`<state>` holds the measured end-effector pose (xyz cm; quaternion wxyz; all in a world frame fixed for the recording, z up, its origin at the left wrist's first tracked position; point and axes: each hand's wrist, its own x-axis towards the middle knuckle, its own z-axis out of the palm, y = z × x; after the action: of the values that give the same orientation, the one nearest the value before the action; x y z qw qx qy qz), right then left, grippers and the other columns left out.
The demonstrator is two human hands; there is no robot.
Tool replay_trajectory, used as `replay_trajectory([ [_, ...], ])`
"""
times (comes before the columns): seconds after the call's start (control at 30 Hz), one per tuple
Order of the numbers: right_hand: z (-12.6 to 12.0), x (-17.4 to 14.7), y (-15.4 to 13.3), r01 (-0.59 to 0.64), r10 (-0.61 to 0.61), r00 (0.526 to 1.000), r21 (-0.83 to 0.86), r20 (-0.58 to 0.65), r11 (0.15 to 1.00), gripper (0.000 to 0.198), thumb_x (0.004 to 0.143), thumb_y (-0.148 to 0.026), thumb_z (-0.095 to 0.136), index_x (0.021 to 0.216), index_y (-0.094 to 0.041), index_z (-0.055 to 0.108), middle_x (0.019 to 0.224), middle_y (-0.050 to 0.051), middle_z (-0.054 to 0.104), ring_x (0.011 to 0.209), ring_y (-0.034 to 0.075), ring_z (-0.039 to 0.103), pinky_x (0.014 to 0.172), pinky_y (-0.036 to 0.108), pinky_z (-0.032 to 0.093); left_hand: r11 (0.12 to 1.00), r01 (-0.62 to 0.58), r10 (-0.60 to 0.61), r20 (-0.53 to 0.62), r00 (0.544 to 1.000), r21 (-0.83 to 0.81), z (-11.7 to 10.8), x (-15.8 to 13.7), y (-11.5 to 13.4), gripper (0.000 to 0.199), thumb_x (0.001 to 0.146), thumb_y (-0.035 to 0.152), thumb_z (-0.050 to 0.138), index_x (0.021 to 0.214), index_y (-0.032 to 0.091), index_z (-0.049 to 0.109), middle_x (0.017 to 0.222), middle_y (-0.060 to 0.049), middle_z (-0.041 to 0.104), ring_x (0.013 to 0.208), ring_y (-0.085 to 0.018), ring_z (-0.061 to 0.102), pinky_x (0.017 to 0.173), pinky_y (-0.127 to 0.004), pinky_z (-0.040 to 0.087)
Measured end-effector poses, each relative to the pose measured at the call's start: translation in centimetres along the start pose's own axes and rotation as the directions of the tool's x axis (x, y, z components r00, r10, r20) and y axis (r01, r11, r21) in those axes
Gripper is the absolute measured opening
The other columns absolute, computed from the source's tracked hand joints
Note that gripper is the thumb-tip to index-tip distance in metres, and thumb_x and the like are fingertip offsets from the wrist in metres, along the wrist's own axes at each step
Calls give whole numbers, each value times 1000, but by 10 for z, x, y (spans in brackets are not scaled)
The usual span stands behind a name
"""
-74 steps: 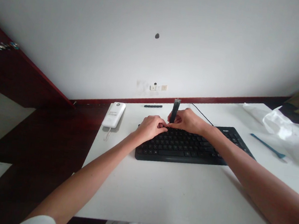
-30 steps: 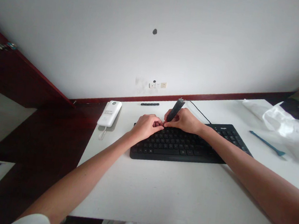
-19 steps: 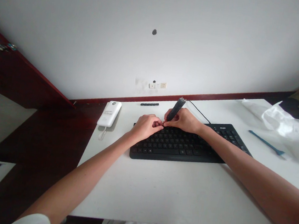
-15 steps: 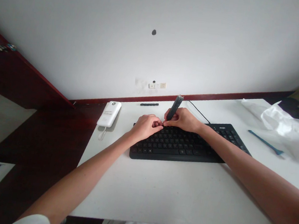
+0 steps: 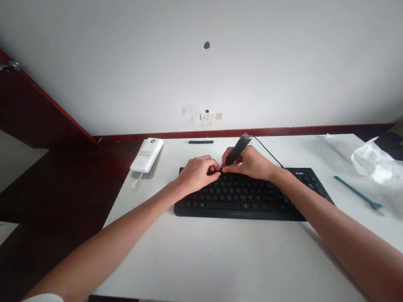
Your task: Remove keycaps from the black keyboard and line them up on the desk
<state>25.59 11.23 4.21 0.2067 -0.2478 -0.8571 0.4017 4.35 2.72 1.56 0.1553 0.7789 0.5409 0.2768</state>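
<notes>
A black keyboard [image 5: 224,205] lies flat on the white table. My right hand [image 5: 248,163] is closed around a thick dark-grey stick-like tool [image 5: 239,149], which leans over the keyboard's top rows. What the tool's lower end looks like is hidden by the fingers. Beside it, my left hand [image 5: 199,172] is closed in a pinch over the upper left keys, with thumb and forefinger almost touching the right fingertips. Something small and dark shows at the meeting fingertips, too small to name. Behind the hands sits a short row of black keycaps [image 5: 201,142].
A white handheld device [image 5: 147,155] with a short strap or cable rests at the table's left edge. To the right lie a slim blue tool [image 5: 357,191] and a crumpled translucent plastic bag [image 5: 393,176]. The keyboard's cable [image 5: 268,151] runs toward the wall [image 5: 285,73].
The dark tool has tilted more to the right and dropped slightly. Both hands have shifted a little right, still together over the same part of the keyboard.
</notes>
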Motion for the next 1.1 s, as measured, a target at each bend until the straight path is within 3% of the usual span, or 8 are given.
replay_trajectory([
  [0.17,-24,-3,-8,-92,83,994,-146,-69,985,35,79,-42,76,105,-21,67,96,6,76,85,24,72,75,35,57,1000,-22,22,25,999,-2,-2,-3,5,7,86,27,73,90,23,76,89,-1,72,76,-15,65,70,-28,50],
  [0.33,-44,-9,-23,-150,162,987,-298,15,943,29,82,-40,73,104,-21,70,97,6,78,87,26,74,75,35,55,984,6,-10,-24,1000,-180,-5,-1,6,31,83,43,79,106,23,77,91,-3,71,72,-14,61,69,-29,49],
  [0.4,-42,-11,-32,-144,170,983,-306,61,941,23,83,-40,72,99,-22,72,95,5,78,87,26,73,74,35,54,919,43,-61,-34,998,-392,-8,2,5,45,85,50,76,119,21,73,93,-4,70,73,-14,60,69,-28,49],
  [0.53,-26,-11,-48,-102,141,975,-217,172,971,18,83,-39,74,91,-23,73,85,4,77,80,25,72,72,34,51,633,119,-90,80,993,-765,-12,6,6,63,85,57,74,135,21,64,98,-6,70,72,-12,61,66,-26,49],
  [0.67,-9,-9,-53,-100,113,959,-63,261,993,18,84,-40,74,84,-22,69,77,3,74,73,21,69,66,32,49,466,196,-109,164,980,-863,-11,5,7,52,83,56,76,119,18,71,88,-5,70,71,-12,62,67,-26,49],
  [0.83,-4,-5,-43,-226,166,942,185,291,956,26,87,-43,69,96,-19,71,82,5,75,74,19,69,70,32,54,333,142,-261,54,964,-932,-11,10,-2,44,77,53,83,94,15,68,78,-1,66,65,-9,59,62,-22,47],
  [0.97,-6,-3,-37,-269,200,943,256,265,929,33,85,-44,71,103,-17,74,85,6,76,76,19,70,74,34,58,316,97,-350,-21,936,-944,-12,15,-8,50,75,58,83,78,14,60,69,-1,62,58,-7,55,54,-20,43],
  [1.1,-3,-3,-40,-281,194,940,310,282,909,40,83,-49,74,105,-16,76,85,7,76,77,19,71,75,34,58,340,100,-367,-34,930,-935,-10,13,-7,52,76,62,80,82,15,59,65,0,62,54,-8,56,51,-20,43],
])
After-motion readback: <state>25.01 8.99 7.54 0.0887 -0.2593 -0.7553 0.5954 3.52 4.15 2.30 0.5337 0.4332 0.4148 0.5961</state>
